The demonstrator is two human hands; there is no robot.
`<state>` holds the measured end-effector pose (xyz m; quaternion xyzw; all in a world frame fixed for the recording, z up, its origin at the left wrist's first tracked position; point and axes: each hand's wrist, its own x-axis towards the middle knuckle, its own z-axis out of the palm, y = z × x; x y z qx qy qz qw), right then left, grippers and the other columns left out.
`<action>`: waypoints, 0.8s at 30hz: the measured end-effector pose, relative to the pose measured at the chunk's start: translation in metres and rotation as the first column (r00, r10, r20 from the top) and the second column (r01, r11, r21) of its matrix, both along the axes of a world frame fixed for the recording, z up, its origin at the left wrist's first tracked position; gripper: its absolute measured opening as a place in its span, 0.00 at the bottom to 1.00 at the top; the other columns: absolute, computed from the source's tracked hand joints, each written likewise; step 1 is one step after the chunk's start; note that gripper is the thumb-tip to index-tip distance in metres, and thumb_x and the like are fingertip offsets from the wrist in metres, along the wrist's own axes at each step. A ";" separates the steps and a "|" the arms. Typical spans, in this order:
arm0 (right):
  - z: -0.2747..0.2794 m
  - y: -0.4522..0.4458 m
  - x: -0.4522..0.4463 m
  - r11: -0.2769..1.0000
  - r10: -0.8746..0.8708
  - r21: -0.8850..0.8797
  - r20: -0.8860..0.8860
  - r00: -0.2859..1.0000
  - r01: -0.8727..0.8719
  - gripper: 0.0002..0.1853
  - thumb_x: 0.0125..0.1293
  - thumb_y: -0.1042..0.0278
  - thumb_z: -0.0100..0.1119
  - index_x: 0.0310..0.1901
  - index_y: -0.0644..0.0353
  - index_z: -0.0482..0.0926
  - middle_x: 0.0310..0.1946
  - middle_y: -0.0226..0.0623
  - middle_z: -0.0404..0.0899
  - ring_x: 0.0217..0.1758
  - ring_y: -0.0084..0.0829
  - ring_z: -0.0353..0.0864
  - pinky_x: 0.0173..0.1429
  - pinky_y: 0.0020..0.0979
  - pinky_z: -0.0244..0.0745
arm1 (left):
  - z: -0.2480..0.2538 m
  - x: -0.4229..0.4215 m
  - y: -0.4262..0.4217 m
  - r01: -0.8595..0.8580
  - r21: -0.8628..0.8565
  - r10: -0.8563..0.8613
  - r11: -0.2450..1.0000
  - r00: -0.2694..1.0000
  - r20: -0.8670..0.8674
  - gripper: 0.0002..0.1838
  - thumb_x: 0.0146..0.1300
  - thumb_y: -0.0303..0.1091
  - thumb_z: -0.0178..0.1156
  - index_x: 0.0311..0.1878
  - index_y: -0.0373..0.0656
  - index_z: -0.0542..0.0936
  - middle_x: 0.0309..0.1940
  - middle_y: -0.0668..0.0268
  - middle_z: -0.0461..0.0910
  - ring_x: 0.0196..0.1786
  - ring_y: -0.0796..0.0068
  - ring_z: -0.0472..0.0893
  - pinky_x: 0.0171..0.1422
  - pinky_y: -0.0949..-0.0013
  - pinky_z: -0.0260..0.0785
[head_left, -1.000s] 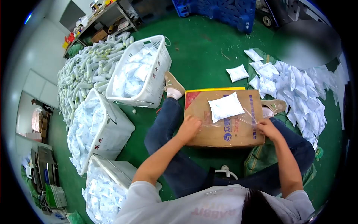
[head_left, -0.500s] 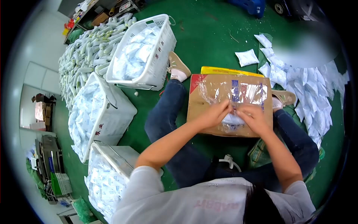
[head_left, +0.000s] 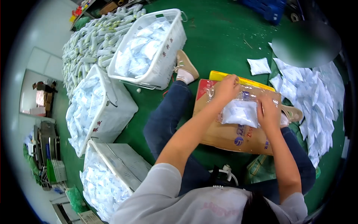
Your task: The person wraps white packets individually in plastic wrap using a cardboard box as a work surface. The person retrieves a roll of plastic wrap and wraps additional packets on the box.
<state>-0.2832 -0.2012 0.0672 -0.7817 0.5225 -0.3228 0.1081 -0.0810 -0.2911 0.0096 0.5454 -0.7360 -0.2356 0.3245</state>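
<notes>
A white ice pack (head_left: 240, 113) with faint blue print lies on top of a brown cardboard box (head_left: 220, 133) between my legs. Crinkled clear plastic film (head_left: 249, 90) spreads around the pack's far side. My left hand (head_left: 228, 89) is above the pack's far left edge, its fingers curled together at the film; what lies inside the pinch is partly hidden. Against the pack's right edge is my right hand (head_left: 269, 112), thumb towards the pack and the other fingers partly hidden. A yellow strip (head_left: 242, 81) runs along the box's far edge.
White baskets full of ice packs stand at left: one far (head_left: 175, 41), one middle (head_left: 115, 115), one near (head_left: 130, 160). Behind them is a heap of pale wrapped vegetables (head_left: 93, 41). A pile of ice packs (head_left: 313, 108) lies right, a single pack (head_left: 259, 66) beyond the box.
My left hand has moved up and away from my right hand, which has shifted slightly right. The ice pack now shows in full between them. The whole view has tilted slightly.
</notes>
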 end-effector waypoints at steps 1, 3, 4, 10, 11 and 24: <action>-0.008 0.016 -0.003 0.988 0.147 -0.053 -0.002 0.989 -0.147 0.19 0.52 0.83 0.61 0.48 0.63 0.76 0.47 0.47 0.79 0.51 0.52 0.78 0.57 0.43 0.74 | 0.003 0.007 0.000 -0.104 0.024 0.106 0.994 0.987 -0.122 0.07 0.62 0.31 0.61 0.42 0.41 0.79 0.40 0.52 0.82 0.44 0.53 0.82 0.46 0.55 0.74; -0.004 0.038 0.017 0.951 0.309 0.082 -0.175 0.935 -0.299 0.32 0.47 0.79 0.66 0.59 0.60 0.74 0.60 0.53 0.73 0.65 0.54 0.71 0.69 0.50 0.66 | 0.004 0.018 0.020 -0.225 -0.027 0.209 0.974 0.939 -0.275 0.08 0.63 0.30 0.60 0.43 0.39 0.80 0.40 0.52 0.83 0.45 0.54 0.82 0.49 0.57 0.75; -0.004 0.046 0.027 0.941 0.292 0.237 -0.215 0.932 -0.240 0.35 0.46 0.77 0.67 0.61 0.58 0.73 0.66 0.54 0.67 0.72 0.54 0.64 0.75 0.50 0.58 | -0.002 0.019 0.041 -0.249 -0.123 0.205 0.961 0.935 -0.290 0.08 0.63 0.29 0.59 0.45 0.38 0.80 0.40 0.52 0.83 0.45 0.54 0.83 0.51 0.57 0.75; -0.074 0.007 0.037 0.980 0.177 0.137 -0.294 0.939 -0.142 0.40 0.48 0.77 0.63 0.69 0.56 0.67 0.70 0.59 0.63 0.70 0.61 0.65 0.72 0.46 0.63 | -0.022 0.042 0.098 0.411 -0.070 -0.416 0.909 0.884 -0.214 0.50 0.41 0.35 0.76 0.69 0.36 0.62 0.70 0.43 0.61 0.73 0.43 0.61 0.78 0.54 0.53; -0.033 0.004 0.044 0.943 0.242 0.296 -0.308 0.920 -0.149 0.39 0.51 0.75 0.63 0.70 0.58 0.66 0.69 0.57 0.65 0.68 0.59 0.68 0.69 0.45 0.67 | -0.031 0.049 0.097 0.427 -0.033 -0.425 0.904 0.887 -0.182 0.53 0.41 0.32 0.76 0.71 0.36 0.59 0.73 0.42 0.56 0.76 0.43 0.56 0.80 0.55 0.50; 0.022 0.012 -0.006 0.564 0.613 0.704 -0.007 0.790 -0.431 0.47 0.55 0.49 0.72 0.72 0.59 0.61 0.67 0.49 0.67 0.72 0.47 0.63 0.72 0.54 0.59 | -0.023 0.002 0.148 0.017 0.309 0.101 0.951 0.926 -0.363 0.29 0.75 0.53 0.46 0.63 0.35 0.68 0.49 0.42 0.78 0.54 0.46 0.78 0.61 0.57 0.69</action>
